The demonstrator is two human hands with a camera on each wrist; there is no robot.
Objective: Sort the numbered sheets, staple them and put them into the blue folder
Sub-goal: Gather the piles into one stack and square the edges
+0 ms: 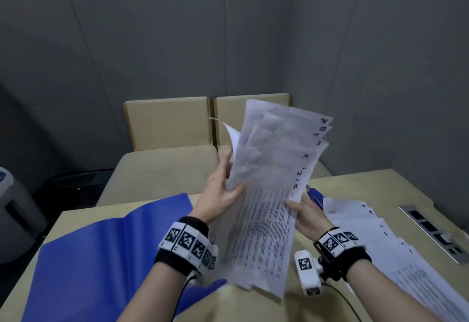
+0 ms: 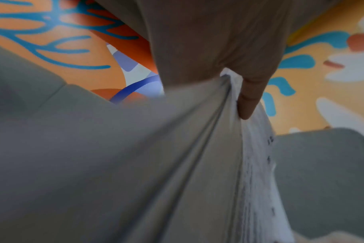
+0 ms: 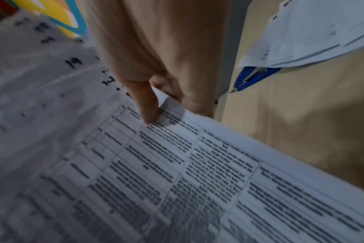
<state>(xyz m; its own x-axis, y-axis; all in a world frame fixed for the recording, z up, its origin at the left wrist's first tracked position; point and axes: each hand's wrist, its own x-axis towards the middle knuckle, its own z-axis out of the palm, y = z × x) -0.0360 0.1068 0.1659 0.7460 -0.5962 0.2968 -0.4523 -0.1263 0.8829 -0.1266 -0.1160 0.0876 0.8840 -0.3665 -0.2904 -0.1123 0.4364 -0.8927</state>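
Note:
I hold a fanned stack of numbered sheets (image 1: 271,189) upright above the table, handwritten numbers showing down its right edge. My left hand (image 1: 223,189) grips the stack's left edge, thumb on the front (image 2: 247,98). My right hand (image 1: 304,217) pinches the right edge, thumb on the printed top sheet (image 3: 148,108). The stack's printed tables fill the right wrist view (image 3: 177,172). The blue folder (image 1: 101,253) lies open on the table at the left. A blue stapler (image 1: 314,196) (image 3: 254,77) lies behind my right hand, partly under other sheets.
A second spread of numbered sheets (image 1: 396,250) (image 3: 314,32) lies on the table at the right. A socket panel (image 1: 436,233) is set into the table's right side. Grey partition walls (image 1: 152,55) and beige chairs (image 1: 167,123) stand beyond the table's far edge.

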